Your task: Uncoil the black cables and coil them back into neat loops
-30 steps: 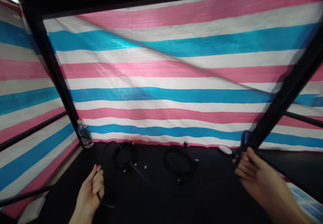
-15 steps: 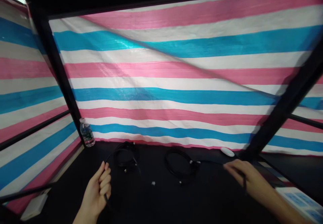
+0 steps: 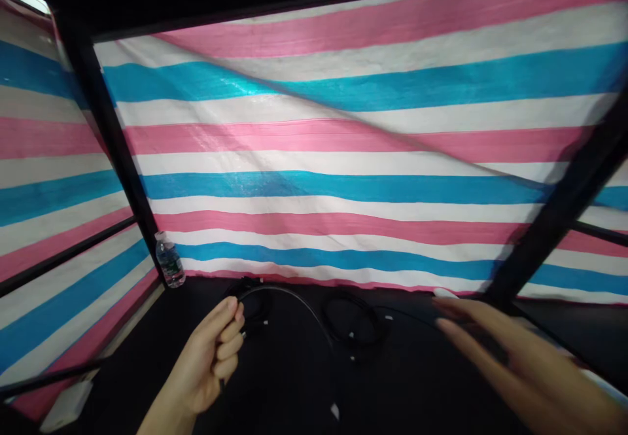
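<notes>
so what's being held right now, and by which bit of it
The left hand grips a black cable partway along its length, with a stretch arcing out of the fist. The right hand is open and holds nothing.

Passage between my left coil (image 3: 248,301) and right coil (image 3: 353,320), crossed by the cable (image 3: 289,291) arching from my left hand (image 3: 209,350); post (image 3: 554,212) stands beyond my right hand (image 3: 515,363).

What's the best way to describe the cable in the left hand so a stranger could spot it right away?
On the black tabletop below the pink, blue and white striped tarp, two black cable coils lie side by side. The left hand grips a thin black cable in front of them. Unlike the coils, it rises from the fist in a bare arc.
</notes>
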`<state>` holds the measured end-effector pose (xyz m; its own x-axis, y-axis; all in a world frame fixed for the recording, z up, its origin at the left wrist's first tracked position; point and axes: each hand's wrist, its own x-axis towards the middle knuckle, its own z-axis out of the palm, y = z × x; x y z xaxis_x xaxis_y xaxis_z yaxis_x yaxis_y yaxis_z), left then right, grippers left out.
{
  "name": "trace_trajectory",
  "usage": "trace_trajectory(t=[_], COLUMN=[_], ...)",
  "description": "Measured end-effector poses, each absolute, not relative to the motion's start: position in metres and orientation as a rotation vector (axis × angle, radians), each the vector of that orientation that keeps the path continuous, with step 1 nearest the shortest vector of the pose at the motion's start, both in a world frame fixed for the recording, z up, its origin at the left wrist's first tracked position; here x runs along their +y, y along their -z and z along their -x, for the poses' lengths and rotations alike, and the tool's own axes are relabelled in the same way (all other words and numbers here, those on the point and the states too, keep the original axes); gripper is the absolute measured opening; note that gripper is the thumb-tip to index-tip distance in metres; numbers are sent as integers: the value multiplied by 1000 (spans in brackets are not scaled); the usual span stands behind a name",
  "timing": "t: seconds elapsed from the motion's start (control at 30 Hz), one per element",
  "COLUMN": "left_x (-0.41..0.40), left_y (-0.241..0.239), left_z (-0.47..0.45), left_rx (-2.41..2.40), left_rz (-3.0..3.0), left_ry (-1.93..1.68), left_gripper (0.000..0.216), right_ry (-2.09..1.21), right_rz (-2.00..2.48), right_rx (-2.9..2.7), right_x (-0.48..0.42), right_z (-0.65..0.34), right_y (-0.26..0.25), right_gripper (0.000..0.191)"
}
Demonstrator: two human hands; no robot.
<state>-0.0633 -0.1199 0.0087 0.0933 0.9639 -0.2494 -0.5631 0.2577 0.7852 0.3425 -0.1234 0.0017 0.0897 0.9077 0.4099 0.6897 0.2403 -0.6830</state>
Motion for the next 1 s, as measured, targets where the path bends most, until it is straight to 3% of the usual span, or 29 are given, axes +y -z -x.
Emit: trace_trajectory(t=[0.03,0.17,0.2,0.4,0.53,0.67,0.73,0.9,1.0], left_x=[-120,-110,-106,-103,-114,-107,-98,-83,-81], left_y=[-13,-23,-22,33,82,89,81,63,65], left_z=[56,36,34,34,29,20,13,-8,-21], left_rx=[859,793,779,784,807,687,598,436,385], left_rz=[-624,-762,-771,-699,-594,-282,-113,149,201], left_ry=[-1202,-1100,-1096,-1045,-1155,-1419,-1507,-1648,-1660], left_gripper=[47,42,41,39,48,57,53,46,48], right_ry=[-394,-1398,-1524,-1681,-1713,-1699,-1539,-775,-781], right_rz=[1489,1087,1018,698,667,763,853,1080,1125], right_rx=[-1656,-1633,-1589,-1040,-1000,-1136,-1248,-1378,-1224], right_x=[-130,-129,-121,-65,-49,-51,-54,-53,-50], right_z=[-315,-223,-210,-216,-227,-213,-205,-196,-194], right_y=[-5,-9,-9,2,24,51,62,84,100], right_gripper=[54,51,50,37,39,42,43,36,39])
